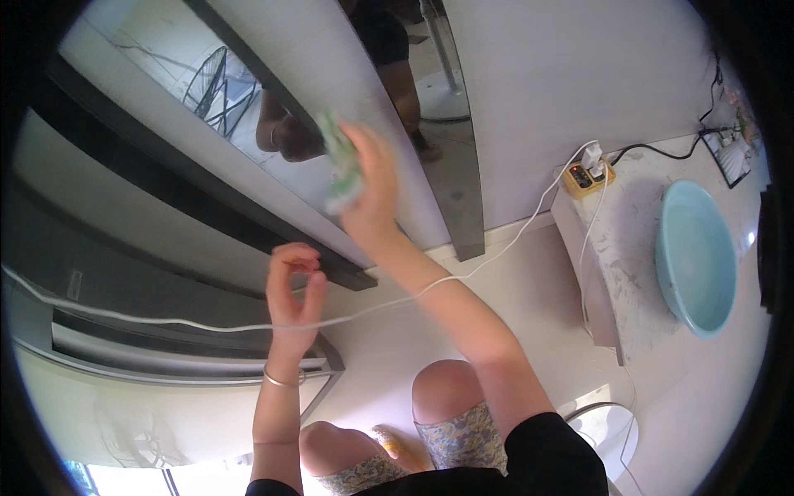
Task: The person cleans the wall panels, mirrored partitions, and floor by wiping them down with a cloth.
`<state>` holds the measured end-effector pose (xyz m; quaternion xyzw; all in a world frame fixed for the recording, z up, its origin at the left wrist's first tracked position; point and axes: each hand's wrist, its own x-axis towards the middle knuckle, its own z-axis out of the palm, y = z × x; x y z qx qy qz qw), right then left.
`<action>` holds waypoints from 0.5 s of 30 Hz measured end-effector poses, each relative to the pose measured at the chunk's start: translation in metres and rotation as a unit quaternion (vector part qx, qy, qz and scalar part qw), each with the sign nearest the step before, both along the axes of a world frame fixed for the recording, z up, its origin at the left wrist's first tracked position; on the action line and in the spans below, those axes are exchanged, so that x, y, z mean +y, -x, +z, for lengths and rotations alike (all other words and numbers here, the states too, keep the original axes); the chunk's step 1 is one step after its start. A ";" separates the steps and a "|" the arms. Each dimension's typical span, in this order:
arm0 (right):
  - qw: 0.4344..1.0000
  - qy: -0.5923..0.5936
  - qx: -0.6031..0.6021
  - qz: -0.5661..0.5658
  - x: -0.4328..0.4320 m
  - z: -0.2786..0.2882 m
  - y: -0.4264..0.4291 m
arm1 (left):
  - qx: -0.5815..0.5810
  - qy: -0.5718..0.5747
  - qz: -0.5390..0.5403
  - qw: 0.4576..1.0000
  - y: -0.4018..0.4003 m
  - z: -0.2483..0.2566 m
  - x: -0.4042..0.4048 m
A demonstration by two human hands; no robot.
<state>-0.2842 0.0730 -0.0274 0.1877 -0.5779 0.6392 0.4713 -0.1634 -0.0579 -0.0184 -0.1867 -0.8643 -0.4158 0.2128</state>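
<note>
My right hand (375,186) grips a crumpled green-and-white cloth (341,164), blurred by motion. The cloth is at a tall mirror strip (167,37) beside its dark frame; whether it presses on the surface I cannot tell. A reflected hand appears in the glass nearby. My left hand (294,288), with a thin bangle at the wrist, is raised near the lower end of a dark trim strip (347,273). Its fingers are curled, with a gap between thumb and fingertips and nothing seen held. A white cable (366,312) crosses in front of both arms.
To the right, a light-blue basin (698,260) stands on a marbled-top cabinet (633,279), near a yellow power strip (580,180) with plugs and cords. Another dark-framed mirror strip (434,80) is on the wall. A round white object (605,428) is at lower right.
</note>
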 end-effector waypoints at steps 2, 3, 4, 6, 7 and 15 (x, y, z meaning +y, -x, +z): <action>0.997 0.037 0.051 -0.033 -0.021 0.041 0.016 | 0.024 -0.019 0.060 0.998 0.020 -0.015 -0.020; 0.996 0.056 0.063 -0.027 -0.031 0.050 0.021 | 0.053 -0.048 0.117 0.991 0.031 -0.017 -0.029; 0.996 0.063 0.056 -0.026 -0.041 0.050 0.024 | 0.059 -0.031 0.137 0.988 0.041 -0.016 -0.039; 0.993 0.068 0.068 -0.063 -0.044 0.033 0.033 | 0.032 -0.017 0.150 0.988 0.062 -0.017 -0.045; 0.994 0.072 0.059 -0.064 -0.045 0.022 0.034 | 0.034 -0.004 0.128 0.991 0.070 -0.018 -0.054; 0.999 0.026 -0.026 0.006 -0.044 -0.126 0.032 | -0.038 0.012 0.097 0.994 0.100 -0.048 -0.077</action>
